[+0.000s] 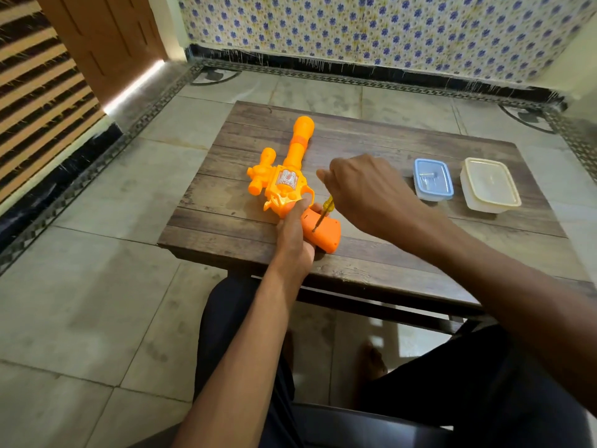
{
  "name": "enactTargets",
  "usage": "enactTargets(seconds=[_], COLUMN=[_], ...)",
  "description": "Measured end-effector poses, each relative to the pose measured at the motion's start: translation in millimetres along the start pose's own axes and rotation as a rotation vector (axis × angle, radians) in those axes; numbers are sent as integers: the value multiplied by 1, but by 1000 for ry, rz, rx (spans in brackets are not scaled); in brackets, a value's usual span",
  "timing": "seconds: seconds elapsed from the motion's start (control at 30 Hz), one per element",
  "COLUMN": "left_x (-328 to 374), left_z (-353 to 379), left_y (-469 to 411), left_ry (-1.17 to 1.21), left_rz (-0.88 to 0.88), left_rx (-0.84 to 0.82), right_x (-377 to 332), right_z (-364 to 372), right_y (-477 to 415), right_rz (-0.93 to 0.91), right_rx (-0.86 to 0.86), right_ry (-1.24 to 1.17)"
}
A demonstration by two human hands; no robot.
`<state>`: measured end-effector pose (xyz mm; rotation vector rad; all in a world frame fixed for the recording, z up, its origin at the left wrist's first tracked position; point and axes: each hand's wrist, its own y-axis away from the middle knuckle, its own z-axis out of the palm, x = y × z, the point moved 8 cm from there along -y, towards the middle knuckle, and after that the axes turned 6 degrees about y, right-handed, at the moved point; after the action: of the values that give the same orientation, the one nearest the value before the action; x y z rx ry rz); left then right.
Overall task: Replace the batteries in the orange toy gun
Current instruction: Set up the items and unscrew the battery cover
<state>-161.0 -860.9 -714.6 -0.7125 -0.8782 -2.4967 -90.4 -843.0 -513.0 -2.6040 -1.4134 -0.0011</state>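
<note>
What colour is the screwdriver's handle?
The screwdriver has a yellow handle. The head view, the only one, shows it just below the right hand.

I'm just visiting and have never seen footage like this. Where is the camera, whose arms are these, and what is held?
There is no machine here: a person wears a camera on the head, so this one picture looks down at their own arms. The left hand grips the orange toy gun, which lies on a wooden table. The right hand holds a screwdriver with a yellow handle, its tip on the gun's grip. Further right stand a blue-lidded box and a cream box.
</note>
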Motion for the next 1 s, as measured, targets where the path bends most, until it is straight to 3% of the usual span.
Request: enactTargets(seconds=[0.17, 0.3, 0.43, 0.67, 1.0], left_x=[4, 5, 7, 14, 16], left_z=[-1, 1, 3, 5, 7], left_y=[2, 3, 1, 4, 14], left_ry=[-27, -39, -48, -67, -17], left_rz=[15, 13, 26, 52, 20], left_rx=[22, 16, -16, 10, 67], right_x=[4, -7, -4, -13, -23], right_z=[6, -1, 8, 6, 3], right_y=[-13, -13, -10, -6, -7], right_rz=[-79, -181, -166, -146, -215], right_rx=[-229, -318, -399, -367, -255], right_ry=[47, 33, -68, -90, 94])
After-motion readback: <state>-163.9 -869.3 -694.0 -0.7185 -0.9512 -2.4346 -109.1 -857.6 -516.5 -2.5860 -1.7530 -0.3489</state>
